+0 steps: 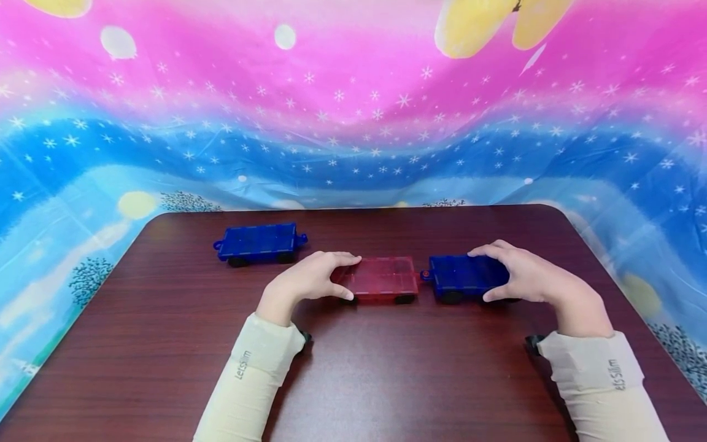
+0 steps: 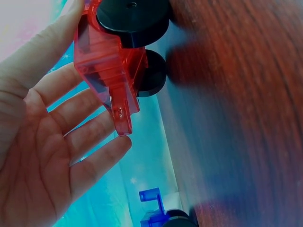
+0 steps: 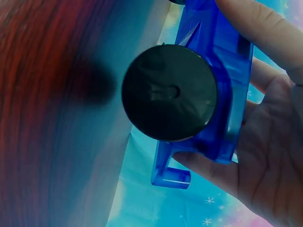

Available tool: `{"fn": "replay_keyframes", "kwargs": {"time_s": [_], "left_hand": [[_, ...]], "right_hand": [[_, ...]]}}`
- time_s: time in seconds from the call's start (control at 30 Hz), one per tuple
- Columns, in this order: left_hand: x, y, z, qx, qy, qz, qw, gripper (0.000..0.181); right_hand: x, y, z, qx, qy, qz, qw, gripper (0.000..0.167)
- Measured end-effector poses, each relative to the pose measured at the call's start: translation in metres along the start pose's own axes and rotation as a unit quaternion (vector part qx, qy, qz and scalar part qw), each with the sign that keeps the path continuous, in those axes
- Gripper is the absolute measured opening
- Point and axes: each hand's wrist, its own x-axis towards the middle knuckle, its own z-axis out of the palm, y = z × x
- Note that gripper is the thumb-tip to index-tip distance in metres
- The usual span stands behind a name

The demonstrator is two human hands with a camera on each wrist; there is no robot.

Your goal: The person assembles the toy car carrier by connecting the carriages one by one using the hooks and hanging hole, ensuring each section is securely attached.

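Head view: closest to me are my pale sleeves [image 1: 243, 377], over the brown table [image 1: 397, 380]. My left hand [image 1: 309, 279] pinches the left end of the red car [image 1: 386, 276]. My right hand [image 1: 538, 276] holds the right part of the near blue car [image 1: 458, 273], which is right of the red one, and their ends touch. Farther back, on the left, sits the far blue car [image 1: 256, 241]. Behind the table hangs a pink and blue cloth [image 1: 353, 123] with white snowflakes.
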Motion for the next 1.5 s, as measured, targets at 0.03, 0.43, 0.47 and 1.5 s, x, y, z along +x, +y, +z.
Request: {"fn": "replay_keyframes", "kwargs": {"time_s": [0.03,0.43,0.47,1.5], "left_hand": [[0.0,0.0,0.0,0.0,0.0,-0.001,1.0,0.074],[0.0,0.001,-0.006,0.0,-0.001,-0.001,1.0,0.074],[0.0,0.001,-0.006,0.001,-0.001,0.001,1.0,0.074],[-0.019,-0.007,-0.011,-0.006,0.005,0.027,0.9996,0.078]], "right_hand": [[0.0,0.0,0.0,0.0,-0.001,0.001,1.0,0.075],[0.004,0.0,-0.002,0.009,-0.02,0.008,0.9997,0.081],[0.005,0.0,-0.002,0.008,-0.02,0.006,0.9997,0.082],[0.011,-0.013,-0.008,0.026,-0.006,-0.021,0.9994,0.087]]}}
